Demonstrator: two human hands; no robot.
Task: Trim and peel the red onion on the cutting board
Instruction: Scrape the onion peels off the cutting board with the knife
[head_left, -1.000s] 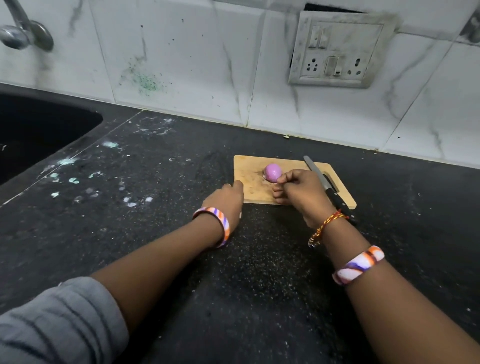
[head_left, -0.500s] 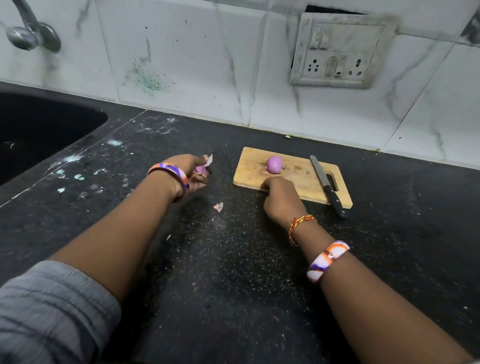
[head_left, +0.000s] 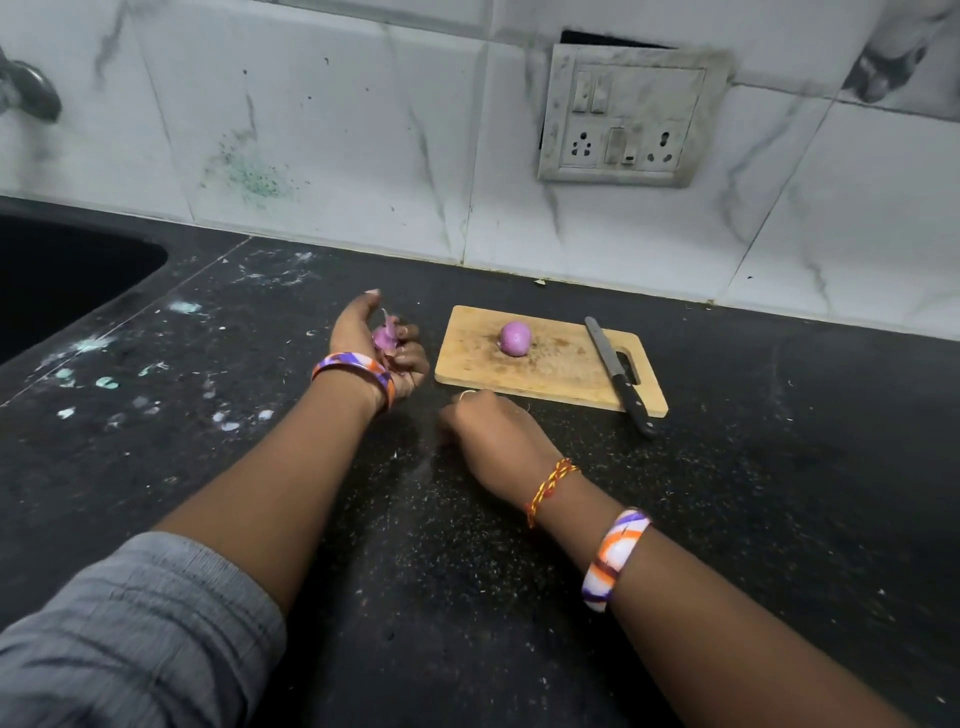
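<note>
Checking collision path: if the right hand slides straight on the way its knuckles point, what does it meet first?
Probably the near edge of the cutting board; the right hand sits just short of it. The onion lies further back.

I have one view only, from the camera on the person's head. It looks forward and steeply down over both forearms onto the dark worktop (head_left: 779, 493), close in, with the tiled wall (head_left: 363, 130) across the top of frame and a wide-angle bend at the edges.
</note>
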